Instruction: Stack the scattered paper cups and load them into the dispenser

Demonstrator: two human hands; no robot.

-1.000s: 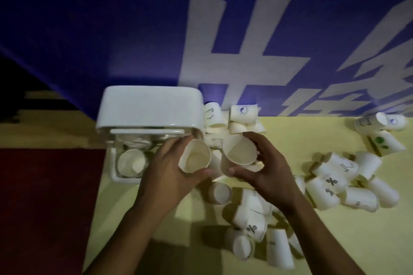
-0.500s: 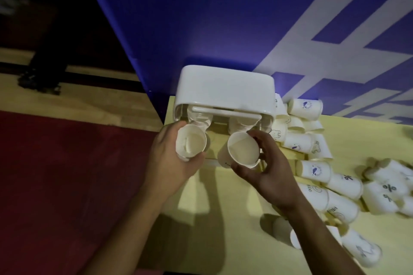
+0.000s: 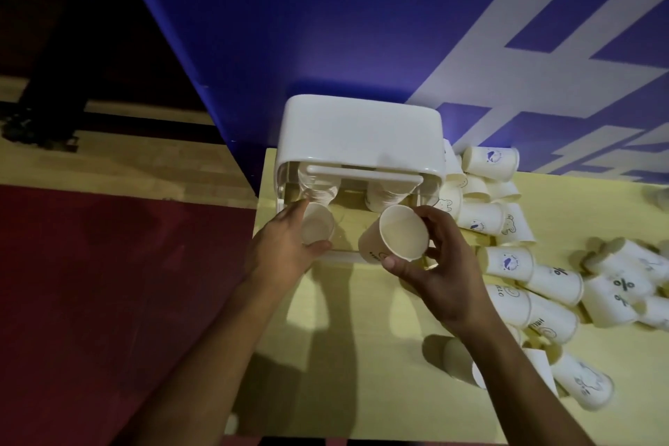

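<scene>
A white cup dispenser (image 3: 362, 130) stands at the table's far left corner, with cup stacks showing in its left and right slots. My left hand (image 3: 282, 246) grips a paper cup (image 3: 316, 228) just below the left slot, mouth toward me. My right hand (image 3: 438, 264) grips a second paper cup (image 3: 398, 235), tilted, in front of the right slot. Several loose paper cups (image 3: 506, 261) lie on their sides to the right of the dispenser and my right arm.
The yellow table (image 3: 362, 355) ends at its left edge near my left wrist, with red floor (image 3: 108, 300) beyond. A blue wall (image 3: 325, 11) with white lettering rises behind the dispenser. More cups (image 3: 615, 286) are piled at the far right.
The view has swung left and closer to the dispenser. Both hands carried their cups up toward the dispenser's slots, the left cup now just under the left slot.
</scene>
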